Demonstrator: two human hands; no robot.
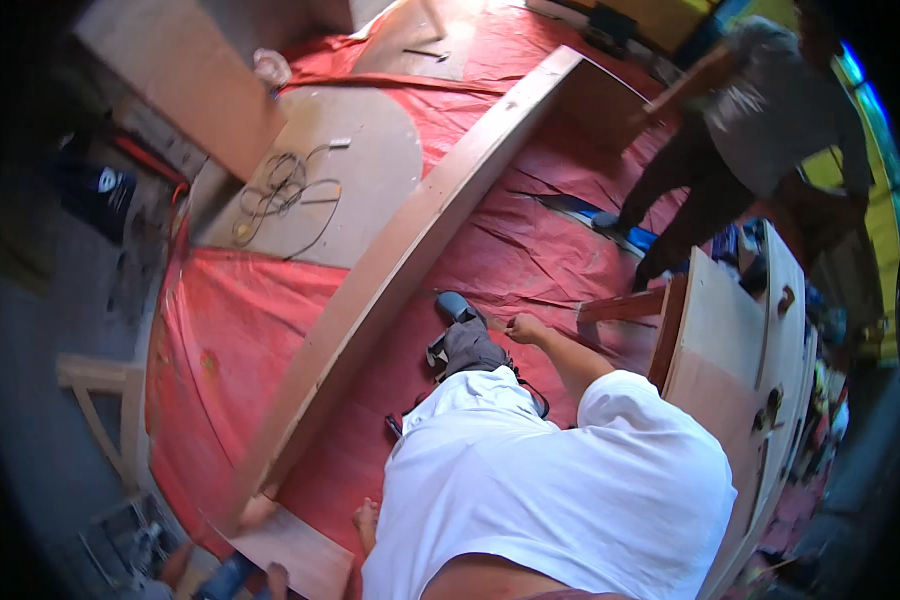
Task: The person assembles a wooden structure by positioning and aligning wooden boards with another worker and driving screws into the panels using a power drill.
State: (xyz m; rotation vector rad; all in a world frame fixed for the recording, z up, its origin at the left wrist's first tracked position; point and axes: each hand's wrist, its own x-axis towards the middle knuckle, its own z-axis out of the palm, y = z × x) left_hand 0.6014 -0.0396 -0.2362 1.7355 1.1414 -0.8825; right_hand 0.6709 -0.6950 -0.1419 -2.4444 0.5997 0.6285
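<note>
Right hand (523,327) is out ahead of me, low over the red tarp (530,230) on the floor. Fingers look curled in, maybe pinching something small; too blurred, so I cannot tell what, or if anything. Left hand: not in view, hidden by my white shirt (560,480).

Just left of the fingers: my knee and shoe (457,306), planted on the tarp, probably to brace the reach. Further left, the long curved wooden beam (410,250) lies diagonally, well apart from the fingers.

Right of the fingers: a plywood panel assembly (730,340) standing on edge, close, boxing in that side. Beyond: another person (740,130) bent over a board. Far left: coiled cable (285,190) on a plywood sheet.
</note>
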